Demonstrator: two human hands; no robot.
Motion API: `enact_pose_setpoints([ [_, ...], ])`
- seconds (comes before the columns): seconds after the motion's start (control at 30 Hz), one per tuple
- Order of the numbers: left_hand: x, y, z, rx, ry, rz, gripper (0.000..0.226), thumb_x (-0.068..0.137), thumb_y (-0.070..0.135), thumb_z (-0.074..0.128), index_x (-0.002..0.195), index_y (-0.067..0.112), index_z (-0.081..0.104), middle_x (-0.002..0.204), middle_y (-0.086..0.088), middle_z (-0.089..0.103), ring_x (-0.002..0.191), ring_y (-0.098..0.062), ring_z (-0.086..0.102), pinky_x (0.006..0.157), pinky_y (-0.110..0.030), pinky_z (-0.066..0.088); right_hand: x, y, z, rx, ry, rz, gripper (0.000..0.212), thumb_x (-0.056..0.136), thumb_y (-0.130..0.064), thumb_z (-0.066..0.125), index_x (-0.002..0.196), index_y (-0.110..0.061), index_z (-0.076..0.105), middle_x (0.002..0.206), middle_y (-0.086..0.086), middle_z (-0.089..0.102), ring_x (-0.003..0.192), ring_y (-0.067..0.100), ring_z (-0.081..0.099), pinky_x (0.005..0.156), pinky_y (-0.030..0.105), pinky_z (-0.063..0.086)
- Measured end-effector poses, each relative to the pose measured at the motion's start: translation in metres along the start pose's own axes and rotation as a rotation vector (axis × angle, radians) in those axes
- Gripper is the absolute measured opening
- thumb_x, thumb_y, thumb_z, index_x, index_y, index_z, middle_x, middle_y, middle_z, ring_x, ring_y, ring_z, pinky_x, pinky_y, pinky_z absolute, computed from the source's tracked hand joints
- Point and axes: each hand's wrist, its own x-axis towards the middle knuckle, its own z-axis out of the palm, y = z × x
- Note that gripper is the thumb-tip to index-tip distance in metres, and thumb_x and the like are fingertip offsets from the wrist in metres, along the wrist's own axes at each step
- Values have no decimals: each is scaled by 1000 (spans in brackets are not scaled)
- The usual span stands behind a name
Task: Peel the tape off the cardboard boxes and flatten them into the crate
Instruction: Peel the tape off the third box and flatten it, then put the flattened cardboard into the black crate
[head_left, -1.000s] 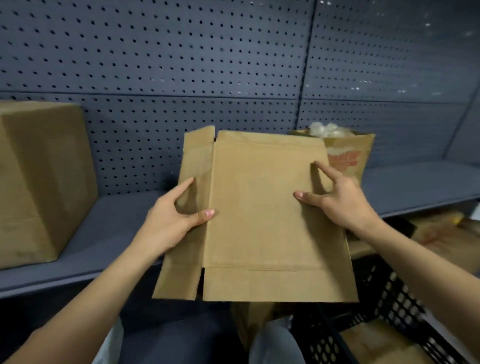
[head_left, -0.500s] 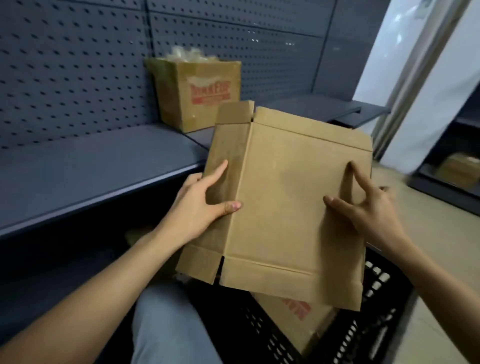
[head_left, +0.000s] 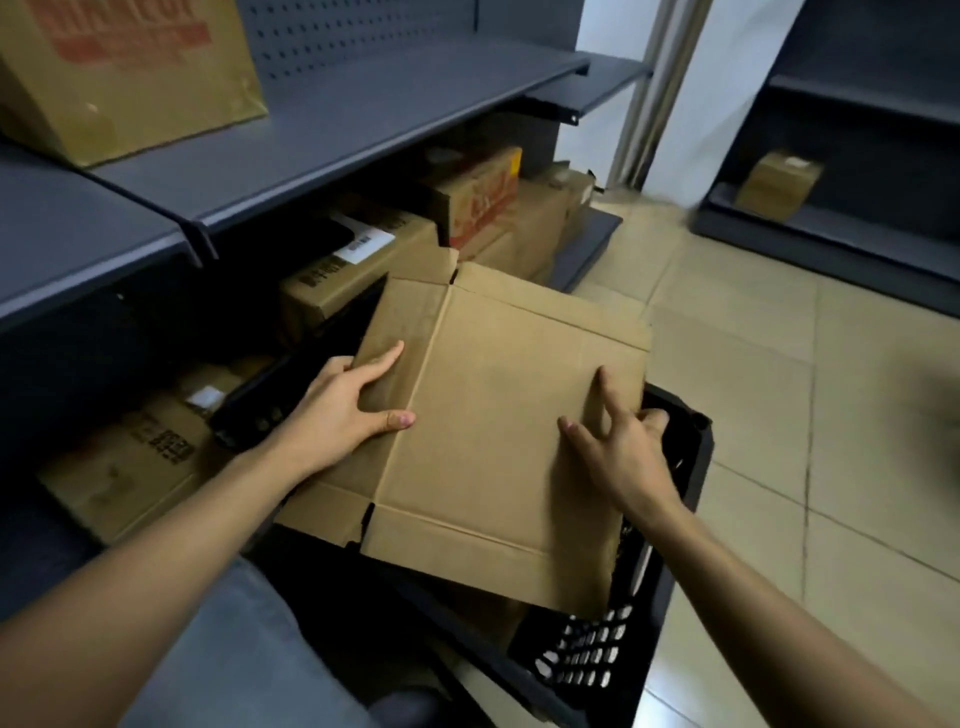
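Both forearms reach forward and down, the left hand (head_left: 353, 410) gripping the left panel of the flattened box (head_left: 493, 431) with thumb and forefinger spread on top, the right hand (head_left: 618, 447) splayed and hooked over its right edge, holding it tilted over the black crate (head_left: 688, 467) beside the shelf (head_left: 322, 156).

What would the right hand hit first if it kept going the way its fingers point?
The right hand holds the flattened cardboard box, so that comes first; past its far edge, probably the stacked boxes under the shelf, depth unclear.
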Motion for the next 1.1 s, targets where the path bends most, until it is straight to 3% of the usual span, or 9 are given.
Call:
enact_pose_setpoints([
  [0.07,10,-9,9,34,-42,-7,82,82,49,73,148,56,26,148,-5,29,138,-27,31,117,-40,24,1,11,18,-23,-33,49,74,97,-52,53,156,-46,9,155,21,7,133,49,41,117,47,30],
  [0.17,28,-16,12,56,-70,-7,82,82,46,75,147,57,27,147,-5,27,138,-29,31,118,-40,23,5,18,34,-68,-33,68,75,97,-55,48,155,-47,0,151,24,10,128,53,43,116,50,32],
  [0.43,58,-47,17,66,-175,-7,79,85,39,75,146,58,28,151,-5,21,141,-30,27,120,-44,22,2,14,66,-251,-95,154,80,100,-57,39,152,-43,-20,151,30,7,121,52,46,102,52,43],
  [0.63,82,-79,38,177,-339,-16,81,83,49,74,140,69,22,151,-7,22,143,-30,23,121,-46,20,-7,38,101,-181,-211,316,81,100,-51,45,155,-41,-14,151,31,4,129,52,41,112,51,34],
  [0.8,96,-96,52,231,-466,-68,96,78,58,74,140,73,3,134,-7,37,131,-30,38,114,-45,31,6,60,124,-117,-279,420,81,99,-48,52,156,-44,-5,150,28,9,128,51,42,115,47,31],
  [0.93,105,-96,69,303,-509,-118,108,80,47,78,138,75,-9,143,-17,29,132,-38,37,113,-51,33,18,70,141,-92,-297,473,80,98,-43,55,153,-51,-2,148,27,10,126,50,45,116,45,32],
  [1.1,122,-103,90,431,-590,-150,107,85,38,76,144,66,-8,153,-23,16,137,-44,35,112,-52,36,29,81,160,-172,-333,501,83,98,-46,53,151,-52,-11,152,31,8,128,51,44,113,47,36],
])
